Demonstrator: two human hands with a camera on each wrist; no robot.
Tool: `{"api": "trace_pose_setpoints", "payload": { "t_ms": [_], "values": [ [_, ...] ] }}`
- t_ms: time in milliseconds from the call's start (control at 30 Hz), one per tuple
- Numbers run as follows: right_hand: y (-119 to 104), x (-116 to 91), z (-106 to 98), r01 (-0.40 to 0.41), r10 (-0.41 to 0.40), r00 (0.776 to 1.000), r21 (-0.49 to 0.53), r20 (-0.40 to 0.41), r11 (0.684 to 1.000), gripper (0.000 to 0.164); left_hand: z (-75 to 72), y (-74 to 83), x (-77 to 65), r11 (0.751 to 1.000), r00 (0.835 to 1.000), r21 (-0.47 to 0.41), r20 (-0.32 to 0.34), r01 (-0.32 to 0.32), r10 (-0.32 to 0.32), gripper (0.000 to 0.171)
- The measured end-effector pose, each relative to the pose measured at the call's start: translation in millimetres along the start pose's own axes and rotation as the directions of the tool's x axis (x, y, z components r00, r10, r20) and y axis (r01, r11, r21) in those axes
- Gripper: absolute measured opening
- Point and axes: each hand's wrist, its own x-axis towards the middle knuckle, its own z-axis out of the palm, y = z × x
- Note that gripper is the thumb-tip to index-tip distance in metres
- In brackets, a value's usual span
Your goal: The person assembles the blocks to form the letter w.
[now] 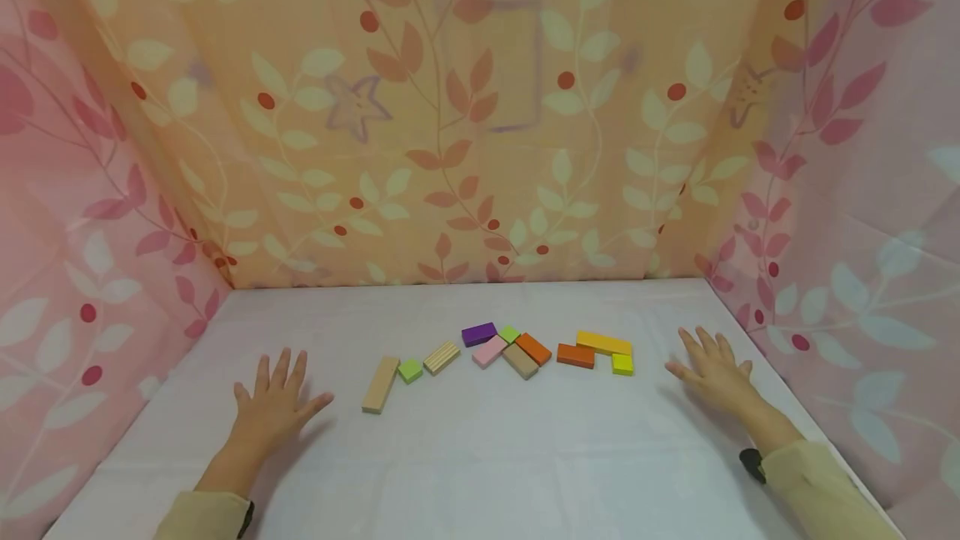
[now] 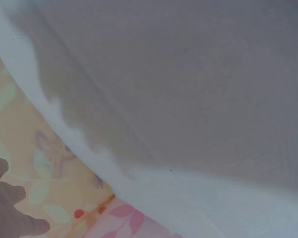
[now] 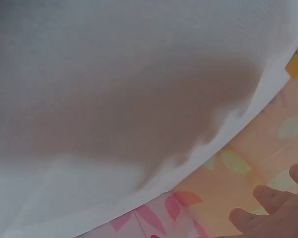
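Observation:
My left hand (image 1: 272,408) is spread above the white table, left of a row of small wooden blocks. Nearest to it is a long plain block (image 1: 381,385), then a green cube (image 1: 410,371) and a striped block (image 1: 442,357). Mid-row, a purple block (image 1: 479,334), a pink block (image 1: 491,351), a small green block (image 1: 509,333), a tan block (image 1: 521,362) and an orange block (image 1: 534,348) lie close together. Farther right are another orange block (image 1: 575,356), a long yellow block (image 1: 603,343) and a yellow cube (image 1: 622,364). My right hand (image 1: 716,373) has its fingers spread and holds nothing.
A white cloth covers the table (image 1: 465,465). An orange leaf-patterned curtain (image 1: 480,190) rises behind it, with a pink curtain (image 1: 67,273) on the left and another pink curtain (image 1: 862,273) on the right. Both wrist views show mostly tabletop with hand shadows.

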Motion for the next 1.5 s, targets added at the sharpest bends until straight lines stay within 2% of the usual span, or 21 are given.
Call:
{"api": "trace_pose_setpoints", "payload": {
  "t_ms": [100,267,400,633,833,1033,1300,1500],
  "values": [
    [-2,0,2,0.000,0.000,1.000,0.003,0.002,1.000,0.082,0.9,0.2,0.6,1.000,1.000,0.010,-0.009,-0.008,0.009,0.095],
    [-10,2,3,-0.002,0.002,1.000,0.021,-0.007,1.000,0.081,1.9,0.5,1.6,1.000,1.000,-0.009,0.011,-0.029,0.030,0.095],
    [-22,4,0,-0.002,0.003,1.000,0.032,-0.017,0.999,0.080,3.0,2.3,3.1,0.997,0.997,-0.015,0.003,-0.072,0.073,0.093],
    [-45,8,-2,0.049,-0.045,0.997,0.058,-0.068,0.997,0.075,4.4,6.8,6.4,0.991,0.991,-0.032,-0.030,-0.129,0.128,0.088],
    [-64,16,2,0.104,-0.094,0.992,0.134,-0.080,0.986,0.073,3.5,11.4,9.5,0.984,0.984,-0.033,-0.044,-0.175,0.174,0.083],
    [-83,26,12,0.142,-0.121,0.988,0.259,-0.095,0.956,0.071,5.9,12.7,16.4,0.960,0.957,0.001,-0.085,-0.279,0.279,0.074],
    [-111,44,32,0.089,-0.099,0.995,0.438,-0.002,0.894,0.067,10.9,15.6,24.0,0.932,0.928,0.009,-0.088,-0.363,0.362,0.072],
    [-133,59,50,0.053,-0.095,0.994,0.550,0.049,0.833,0.064,12.9,19.6,26.9,0.930,0.927,-0.005,-0.073,-0.368,0.367,0.072]
  ]
}}
